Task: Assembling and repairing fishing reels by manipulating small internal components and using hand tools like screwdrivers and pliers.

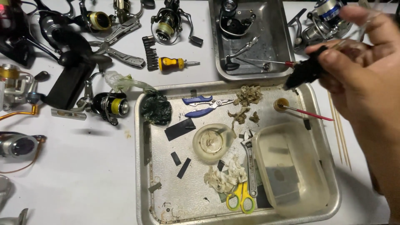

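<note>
I see a white table (83,175) crowded with fishing reels along its far and left edges; one black reel with a yellow spool (110,106) sits just left of the big metal tray (143,196). In that tray lie blue-handled pliers (204,106) near the far edge, a round clear lid (212,141) in the middle, crumpled tissue (225,177), yellow-handled scissors (241,199) at the near edge, an adjustable wrench (250,160) and a clear plastic tub (291,168) in the near right corner. A smaller metal tray (283,37) sits at the far edge. My right hand (366,66) hovers over the big tray's far right corner, fingers closed around a black tool (306,71) whose tip points left. Wooden skewers (341,137) lie beside the tray's right edge. My left hand is out of sight.
</note>
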